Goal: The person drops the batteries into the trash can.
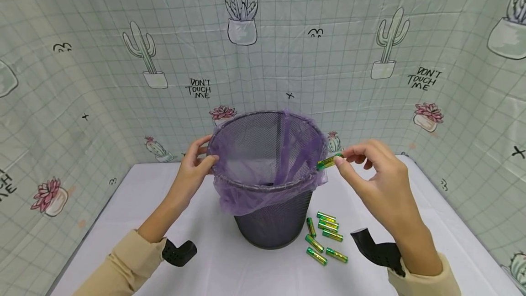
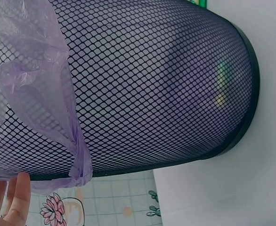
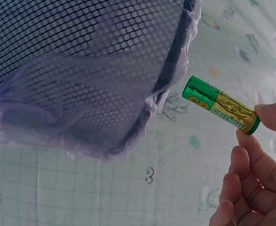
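A dark wire-mesh wastebasket (image 1: 271, 232) stands upright, lined with a thin purple plastic bag (image 1: 250, 200) folded over its rim. My left hand (image 1: 196, 161) grips the rim at the left, thumb on the inner side and fingers outside. Between thumb and fingertips, my right hand (image 1: 384, 184) pinches a green and gold battery (image 3: 221, 104) just outside the right side of the rim. In the right wrist view, the battery is tilted and apart from the bag. Several like batteries (image 1: 328, 226) lie on the table right of the basket's foot.
The table has a white cover (image 1: 197, 268). Behind and at both sides hangs a pale grid-patterned cloth (image 1: 279, 67) with plant drawings. Through the mesh near the base, a blurred green-yellow patch (image 2: 221, 75) shows; I cannot tell whether it is inside or behind.
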